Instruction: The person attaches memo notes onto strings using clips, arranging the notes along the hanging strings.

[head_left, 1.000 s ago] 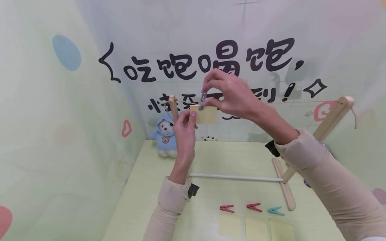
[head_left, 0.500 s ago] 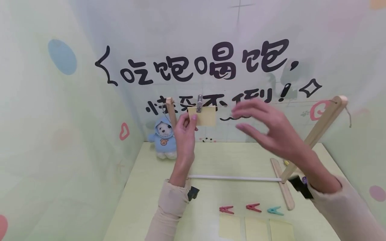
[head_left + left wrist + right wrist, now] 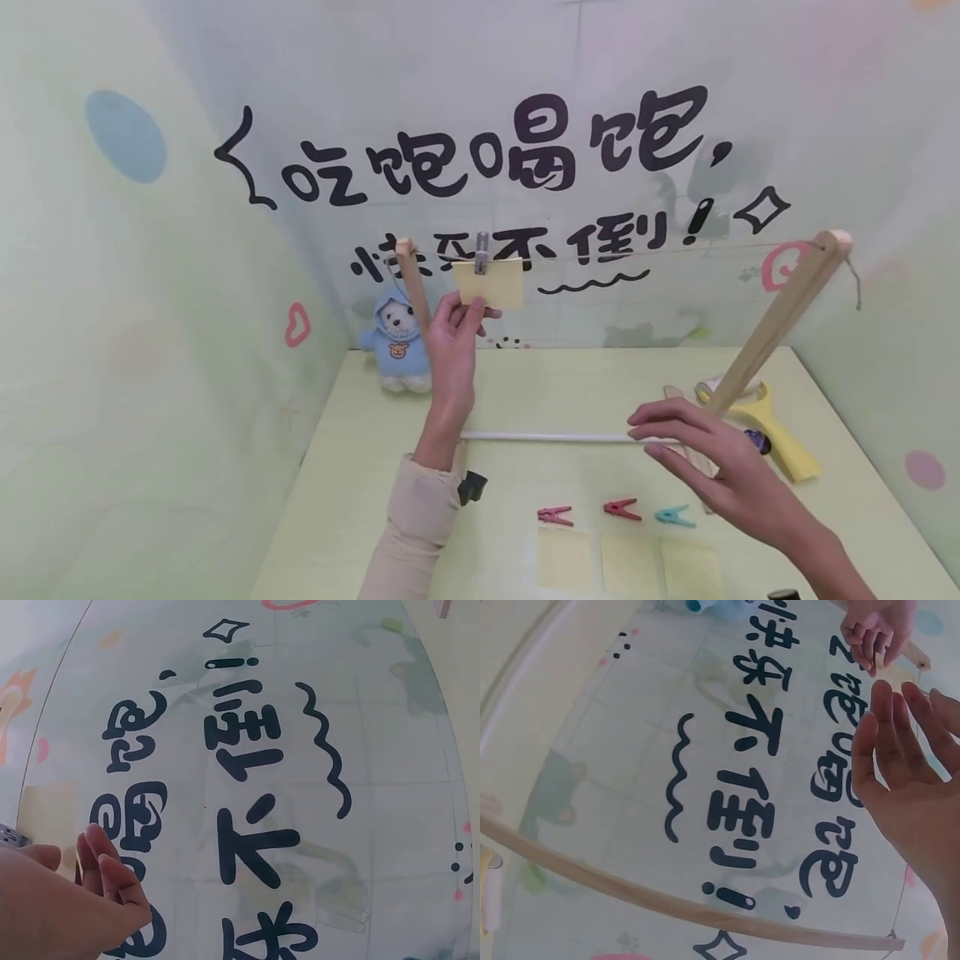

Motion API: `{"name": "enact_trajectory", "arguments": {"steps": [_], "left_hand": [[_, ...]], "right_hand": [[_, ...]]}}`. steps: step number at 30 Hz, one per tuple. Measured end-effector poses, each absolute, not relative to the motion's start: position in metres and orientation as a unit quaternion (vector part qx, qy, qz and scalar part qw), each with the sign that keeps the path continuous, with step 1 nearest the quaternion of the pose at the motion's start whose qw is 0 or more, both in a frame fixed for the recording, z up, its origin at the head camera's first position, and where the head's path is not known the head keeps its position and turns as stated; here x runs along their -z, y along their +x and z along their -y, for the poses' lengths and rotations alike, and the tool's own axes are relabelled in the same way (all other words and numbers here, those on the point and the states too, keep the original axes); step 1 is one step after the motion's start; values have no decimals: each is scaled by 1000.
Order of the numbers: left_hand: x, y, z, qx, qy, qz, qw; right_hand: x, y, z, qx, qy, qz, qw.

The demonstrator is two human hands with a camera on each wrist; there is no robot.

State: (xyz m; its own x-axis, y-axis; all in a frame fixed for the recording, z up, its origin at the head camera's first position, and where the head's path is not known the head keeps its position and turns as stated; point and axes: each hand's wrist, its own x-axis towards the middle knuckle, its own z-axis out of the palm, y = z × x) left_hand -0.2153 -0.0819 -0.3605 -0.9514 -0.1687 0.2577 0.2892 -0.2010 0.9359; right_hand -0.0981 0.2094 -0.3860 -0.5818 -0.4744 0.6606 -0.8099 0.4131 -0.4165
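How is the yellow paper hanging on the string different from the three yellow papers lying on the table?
The hanging paper is upright, held on the string by a grey clip; the left hand pinches its corner. The three papers lie flat on the table, unclipped and untouched, each below a loose clip. All are pale yellow.

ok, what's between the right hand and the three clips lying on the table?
Head view: nothing. The right hand hovers open just above and right of the clips; only bare table separates them. The white rod lies farther back.

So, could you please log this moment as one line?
left hand: pinches hung yellow note | grey clip: on string | right hand: open above table
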Motion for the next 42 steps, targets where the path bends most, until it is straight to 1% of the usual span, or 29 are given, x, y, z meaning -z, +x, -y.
{"name": "enact_trajectory", "arguments": {"steps": [5, 8, 12, 16, 18, 20, 22, 25, 28, 32, 36, 39, 42], "left_hand": [[375, -212, 87, 773, -62, 618, 128], [400, -202, 93, 748, -60, 653, 100], [461, -174, 96, 677, -52, 733, 30], [535, -129, 93, 572, -34, 816, -73], [567, -106, 91, 529, -28, 841, -109], [592, -87, 88, 504, -34, 855, -122], [608, -73, 84, 495, -33, 861, -117], [621, -63, 78, 489, -26, 866, -101], [622, -60, 70, 473, -3, 877, -89], [620, -61, 66, 411, -40, 908, -68], [617, -64, 69, 355, -90, 929, -51], [615, -65, 71, 359, -96, 926, -62], [614, -67, 73, 361, -98, 925, -69]], "right_hand": [[399, -90, -224, -349, 366, 839, 199], [404, -87, -231, -344, 352, 849, 195], [412, -83, -236, -335, 344, 859, 177], [424, -76, -236, -319, 335, 870, 170], [431, -75, -235, -317, 331, 874, 161], [438, -75, -234, -320, 333, 873, 155], [445, -76, -232, -329, 333, 871, 149], [457, -79, -227, -348, 329, 867, 141], [474, -82, -219, -347, 311, 875, 128], [508, -89, -207, -323, 308, 888, 114], [549, -94, -190, -295, 319, 893, 118], [573, -92, -174, -260, 297, 908, 140], [587, -91, -161, -221, 274, 923, 157]]}}
